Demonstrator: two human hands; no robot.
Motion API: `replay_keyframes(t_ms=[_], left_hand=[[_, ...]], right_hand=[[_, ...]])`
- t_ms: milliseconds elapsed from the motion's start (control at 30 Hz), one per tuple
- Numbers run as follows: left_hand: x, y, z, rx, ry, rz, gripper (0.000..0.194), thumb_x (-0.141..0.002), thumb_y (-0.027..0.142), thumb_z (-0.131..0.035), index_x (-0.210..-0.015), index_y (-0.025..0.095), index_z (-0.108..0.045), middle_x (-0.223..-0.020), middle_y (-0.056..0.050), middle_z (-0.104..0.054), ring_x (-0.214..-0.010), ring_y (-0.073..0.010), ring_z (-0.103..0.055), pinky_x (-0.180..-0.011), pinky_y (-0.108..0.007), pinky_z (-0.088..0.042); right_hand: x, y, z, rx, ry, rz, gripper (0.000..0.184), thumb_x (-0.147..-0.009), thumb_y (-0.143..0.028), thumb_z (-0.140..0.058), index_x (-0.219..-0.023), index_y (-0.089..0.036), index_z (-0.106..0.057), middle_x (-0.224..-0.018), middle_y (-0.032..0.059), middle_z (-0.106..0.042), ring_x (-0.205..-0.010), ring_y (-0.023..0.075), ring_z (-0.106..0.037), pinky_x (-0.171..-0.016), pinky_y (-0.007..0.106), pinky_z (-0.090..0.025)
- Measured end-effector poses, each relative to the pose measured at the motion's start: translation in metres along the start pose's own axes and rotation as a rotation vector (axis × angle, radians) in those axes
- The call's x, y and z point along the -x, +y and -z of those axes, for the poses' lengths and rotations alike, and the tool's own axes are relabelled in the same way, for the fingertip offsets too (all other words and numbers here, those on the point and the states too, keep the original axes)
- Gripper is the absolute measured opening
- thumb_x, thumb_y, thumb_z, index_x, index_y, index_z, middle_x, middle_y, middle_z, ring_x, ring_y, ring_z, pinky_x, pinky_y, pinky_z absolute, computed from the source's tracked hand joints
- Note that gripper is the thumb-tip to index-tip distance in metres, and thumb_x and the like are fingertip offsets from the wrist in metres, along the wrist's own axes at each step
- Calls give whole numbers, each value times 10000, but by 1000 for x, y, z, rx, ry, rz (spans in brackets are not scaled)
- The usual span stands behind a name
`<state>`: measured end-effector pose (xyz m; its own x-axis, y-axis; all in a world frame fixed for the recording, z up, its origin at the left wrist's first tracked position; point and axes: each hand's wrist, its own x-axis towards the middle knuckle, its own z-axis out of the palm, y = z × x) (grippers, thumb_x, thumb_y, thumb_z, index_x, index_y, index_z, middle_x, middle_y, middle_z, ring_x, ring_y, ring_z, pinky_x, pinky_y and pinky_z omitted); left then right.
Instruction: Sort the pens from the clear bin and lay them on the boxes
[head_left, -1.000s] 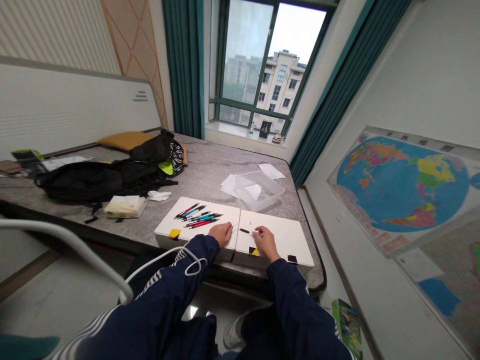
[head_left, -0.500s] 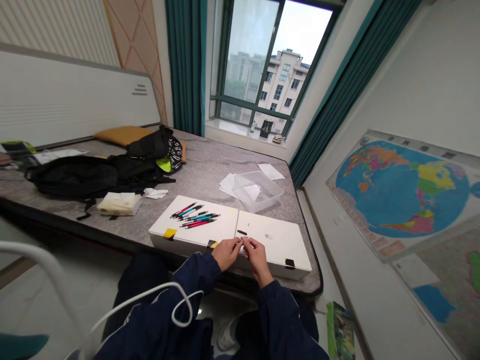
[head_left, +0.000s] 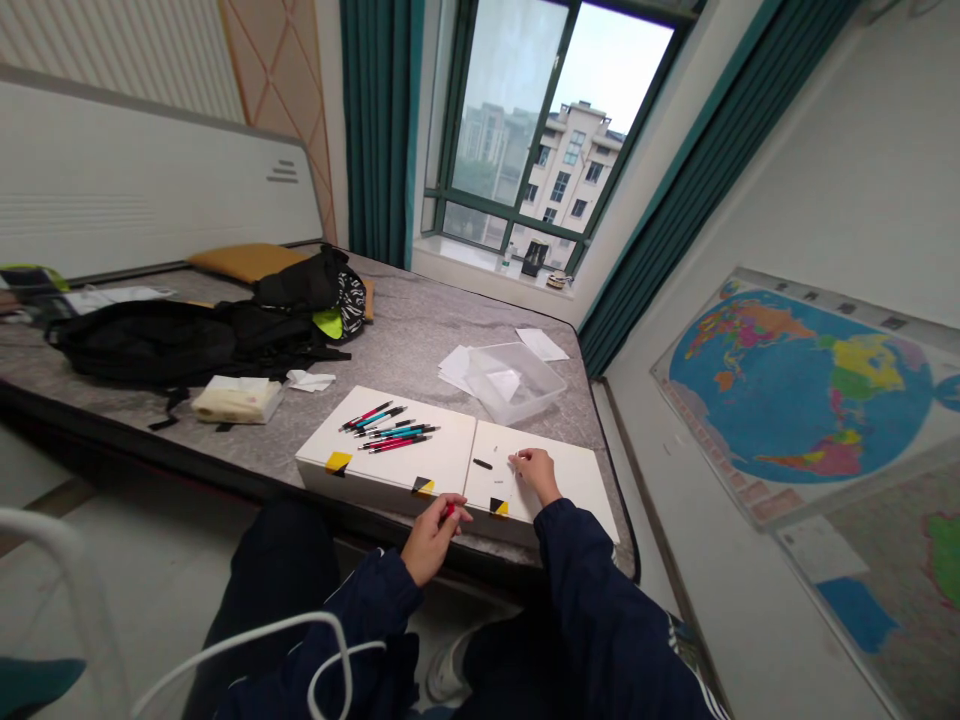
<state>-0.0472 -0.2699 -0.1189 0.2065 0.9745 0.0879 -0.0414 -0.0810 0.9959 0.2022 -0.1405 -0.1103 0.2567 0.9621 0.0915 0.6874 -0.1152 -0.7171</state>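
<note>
Red pen bit (head_left: pixel 448 512) in L hand (head_left: pixel 431 540)

Along the front edge of the white two-panel board (head_left: pixel 439 465), the fingers of the left hand (head_left: pixel 433 540) hide most of a small red object (head_left: pixel 448 511), so its kind cannot be told. On the board's right panel, pale specks (head_left: pixel 496 449) are too small to identify, as is anything at the fingertips (head_left: pixel 516 461) of the right hand (head_left: pixel 536 478). On the left panel, overlapping pens (head_left: pixel 390 432) leave their number unclear. Far left of the board, papers and a green-edged item (head_left: pixel 22 280) run off the picture's edge.
</note>
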Motion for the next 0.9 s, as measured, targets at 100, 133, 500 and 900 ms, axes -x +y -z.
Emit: replay_keyframes(t_ms=[100,133,500,900], left_hand=[[-2,0,-2,62,12,25,348,-888,443,-558,-1083,156,-571,-957,-109,-717,-711,-151,-613,-732,-314,-507],[-3,1,-2,84,15,32,350,-871,442,-582,-1074,157,-572,-965,-112,-720,-712,-152,-624,-732,-318,-514],[-15,11,-5,290,107,141,464,-662,440,-795,-996,136,-688,-1000,-146,-750,-791,-252,-726,-797,-405,-579],[-23,28,-20,691,194,288,424,-685,381,-822,-929,171,-547,-1091,-149,-730,-1107,-248,-665,-902,-340,-548]], right_hand=[[-4,-2,-8,112,12,55,155,-670,-308,-703,-696,-155,-715,-679,87,-700,-652,202,-633,-652,296,-447],[-3,-2,-9,133,29,68,164,-695,-323,-686,-690,-160,-708,-690,94,-704,-663,206,-632,-663,300,-443],[54,18,22,-26,227,36,347,-819,-483,-516,-711,-188,-663,-745,100,-710,-684,234,-620,-660,318,-439],[161,-53,-15,-843,-311,-149,488,-708,-552,-740,-1026,-190,-656,-866,70,-698,-736,217,-678,-558,308,-546]])
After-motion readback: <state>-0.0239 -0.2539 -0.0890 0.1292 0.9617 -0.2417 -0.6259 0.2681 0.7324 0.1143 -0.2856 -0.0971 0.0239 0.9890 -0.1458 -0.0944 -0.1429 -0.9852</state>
